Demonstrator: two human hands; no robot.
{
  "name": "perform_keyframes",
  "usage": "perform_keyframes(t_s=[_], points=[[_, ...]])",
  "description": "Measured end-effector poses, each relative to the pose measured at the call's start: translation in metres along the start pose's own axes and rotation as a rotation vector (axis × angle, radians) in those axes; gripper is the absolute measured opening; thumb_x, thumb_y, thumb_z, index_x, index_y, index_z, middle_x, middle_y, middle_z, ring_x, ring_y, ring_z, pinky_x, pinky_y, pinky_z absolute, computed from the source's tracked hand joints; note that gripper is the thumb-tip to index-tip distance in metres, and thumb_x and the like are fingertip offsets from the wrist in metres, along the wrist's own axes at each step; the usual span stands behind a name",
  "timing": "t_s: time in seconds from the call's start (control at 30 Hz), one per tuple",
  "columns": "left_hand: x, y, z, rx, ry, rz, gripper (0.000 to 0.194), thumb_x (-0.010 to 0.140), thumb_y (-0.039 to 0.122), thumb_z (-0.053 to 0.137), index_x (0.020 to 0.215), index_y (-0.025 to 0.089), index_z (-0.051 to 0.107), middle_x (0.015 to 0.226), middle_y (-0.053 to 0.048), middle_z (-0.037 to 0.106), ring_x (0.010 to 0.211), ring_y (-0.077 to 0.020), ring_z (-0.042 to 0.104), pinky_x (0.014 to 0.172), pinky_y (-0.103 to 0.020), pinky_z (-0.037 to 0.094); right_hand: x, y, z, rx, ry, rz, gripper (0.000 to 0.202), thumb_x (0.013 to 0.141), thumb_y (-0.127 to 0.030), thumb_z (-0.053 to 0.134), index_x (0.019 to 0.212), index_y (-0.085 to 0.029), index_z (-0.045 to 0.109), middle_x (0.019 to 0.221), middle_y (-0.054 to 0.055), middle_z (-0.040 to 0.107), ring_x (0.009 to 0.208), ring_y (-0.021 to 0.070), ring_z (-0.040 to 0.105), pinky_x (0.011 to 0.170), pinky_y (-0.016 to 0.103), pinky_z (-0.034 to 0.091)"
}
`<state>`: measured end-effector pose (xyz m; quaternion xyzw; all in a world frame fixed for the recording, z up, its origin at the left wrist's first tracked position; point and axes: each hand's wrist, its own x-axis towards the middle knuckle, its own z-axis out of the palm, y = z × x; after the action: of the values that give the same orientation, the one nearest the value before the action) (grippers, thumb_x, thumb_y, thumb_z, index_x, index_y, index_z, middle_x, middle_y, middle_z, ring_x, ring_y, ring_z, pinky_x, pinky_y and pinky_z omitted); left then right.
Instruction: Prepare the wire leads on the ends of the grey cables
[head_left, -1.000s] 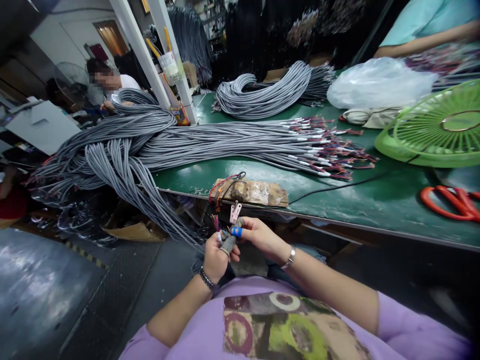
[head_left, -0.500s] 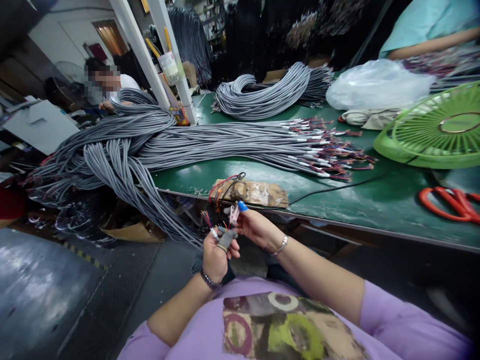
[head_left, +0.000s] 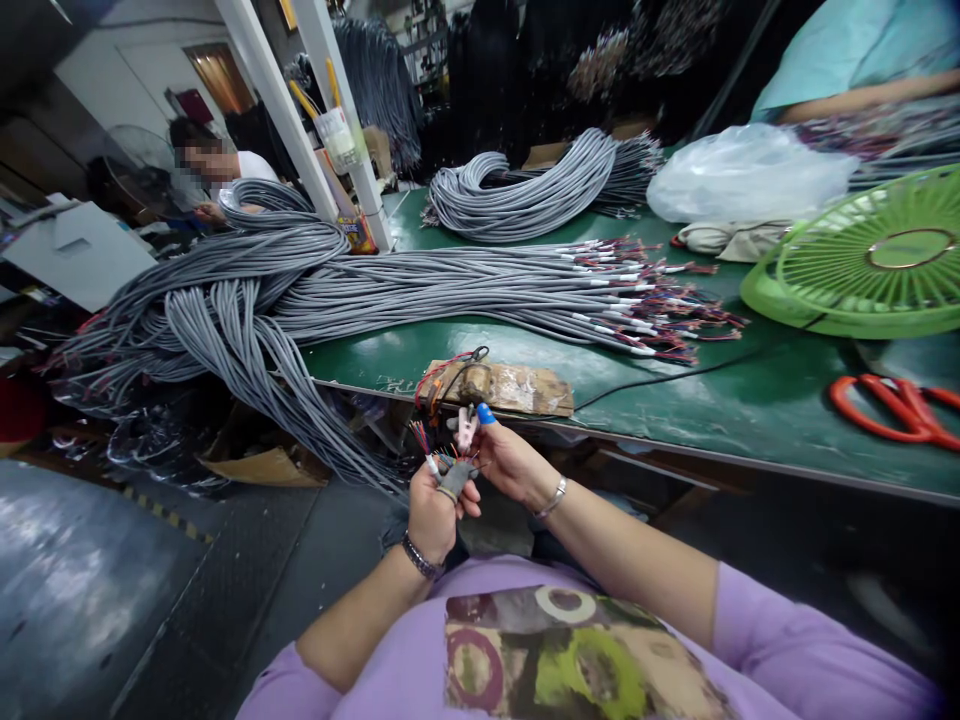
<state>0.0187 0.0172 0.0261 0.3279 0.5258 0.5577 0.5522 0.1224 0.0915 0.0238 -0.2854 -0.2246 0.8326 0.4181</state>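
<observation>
My left hand [head_left: 435, 505] is closed around the end of a grey cable. Its thumb wears a grey cover and presses near thin coloured wires [head_left: 421, 438] that fan out above the fist. To its right is my right hand [head_left: 511, 458], with a blue cover on one fingertip. Its fingers are closed around a small pinkish-white clip-like piece [head_left: 466, 430], just above the wires. The exact kind of that piece is too small to tell. Behind the hands, a worn wooden block [head_left: 517, 387] with red and black leads lies at the table edge.
Long grey cables [head_left: 450, 285] with stripped ends lie across the green table [head_left: 735, 420], some hanging over its edge. A cable coil [head_left: 525, 195], plastic bag [head_left: 750, 175], green fan [head_left: 885, 255] and red-handled scissors [head_left: 892, 405] are also there. Two people sit nearby.
Both hands stay together in front of the wooden block. The pinkish piece has turned a little more upright. The view has shifted slightly.
</observation>
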Motion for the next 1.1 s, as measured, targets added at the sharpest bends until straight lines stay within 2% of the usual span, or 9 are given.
perform_keyframes(t_s=[0.1, 0.17, 0.37, 0.47, 0.63, 0.83, 1.1], points=[[-0.005, 0.002, -0.003, -0.014, 0.0, 0.018, 0.032, 0.07, 0.045, 0.067, 0.069, 0.016, 0.053, 0.051, 0.002, 0.06, 0.035, -0.0069, 0.051, 0.034, -0.017, 0.023, -0.003, -0.004, -0.002, 0.02, -0.037, 0.088, 0.049, 0.083, -0.062, 0.048, 0.08, -0.016, 0.064, 0.064, 0.003, 0.062, 0.056, 0.0118, 0.055, 0.053, 0.023, 0.044], [-0.009, 0.003, -0.004, -0.026, 0.009, 0.016, 0.032, 0.07, 0.045, 0.067, 0.069, 0.016, 0.053, 0.051, 0.002, 0.06, 0.035, -0.0068, 0.051, 0.034, -0.017, 0.023, -0.005, -0.007, -0.001, 0.031, -0.045, 0.117, 0.047, 0.085, -0.059, 0.046, 0.081, -0.016, 0.064, 0.068, 0.003, 0.063, 0.057, 0.012, 0.057, 0.055, 0.024, 0.046], [-0.009, 0.007, -0.004, -0.087, 0.072, -0.007, 0.036, 0.066, 0.048, 0.069, 0.072, 0.016, 0.054, 0.051, 0.003, 0.059, 0.036, -0.007, 0.051, 0.035, -0.017, 0.026, -0.004, -0.009, 0.004, -0.007, -0.008, 0.045, 0.021, 0.087, -0.033, 0.055, 0.08, -0.016, 0.064, 0.066, 0.002, 0.063, 0.058, 0.0115, 0.056, 0.058, 0.024, 0.046], [-0.007, 0.008, -0.002, -0.092, 0.066, -0.013, 0.036, 0.066, 0.049, 0.069, 0.074, 0.016, 0.055, 0.052, 0.003, 0.059, 0.036, -0.0066, 0.05, 0.035, -0.017, 0.025, -0.003, -0.003, 0.001, -0.021, -0.014, 0.004, 0.028, 0.085, -0.042, 0.056, 0.079, -0.016, 0.065, 0.067, 0.002, 0.063, 0.057, 0.0116, 0.054, 0.057, 0.024, 0.045], [-0.005, 0.007, 0.0, -0.092, 0.067, -0.022, 0.037, 0.066, 0.049, 0.069, 0.073, 0.016, 0.054, 0.051, 0.003, 0.058, 0.035, -0.0067, 0.05, 0.035, -0.017, 0.025, -0.002, 0.005, -0.007, -0.218, 0.04, -0.212, 0.039, 0.078, -0.055, 0.06, 0.073, -0.017, 0.066, 0.066, 0.002, 0.062, 0.059, 0.0113, 0.052, 0.057, 0.023, 0.044], [-0.003, 0.003, 0.002, -0.101, 0.058, -0.018, 0.034, 0.068, 0.046, 0.068, 0.073, 0.016, 0.053, 0.051, 0.003, 0.059, 0.035, -0.0074, 0.051, 0.035, -0.017, 0.024, 0.006, 0.004, -0.004, 0.01, 0.002, -0.033, 0.035, 0.075, -0.052, 0.066, 0.074, -0.017, 0.067, 0.067, 0.002, 0.064, 0.059, 0.0113, 0.055, 0.055, 0.023, 0.046], [-0.002, -0.002, 0.002, -0.064, 0.068, -0.022, 0.034, 0.068, 0.046, 0.068, 0.072, 0.016, 0.053, 0.05, 0.002, 0.06, 0.035, -0.0075, 0.052, 0.033, -0.016, 0.023, 0.006, 0.004, 0.003, 0.123, 0.066, -0.043, 0.027, 0.076, -0.043, 0.069, 0.071, -0.016, 0.066, 0.065, 0.001, 0.066, 0.058, 0.0106, 0.056, 0.055, 0.022, 0.047]])
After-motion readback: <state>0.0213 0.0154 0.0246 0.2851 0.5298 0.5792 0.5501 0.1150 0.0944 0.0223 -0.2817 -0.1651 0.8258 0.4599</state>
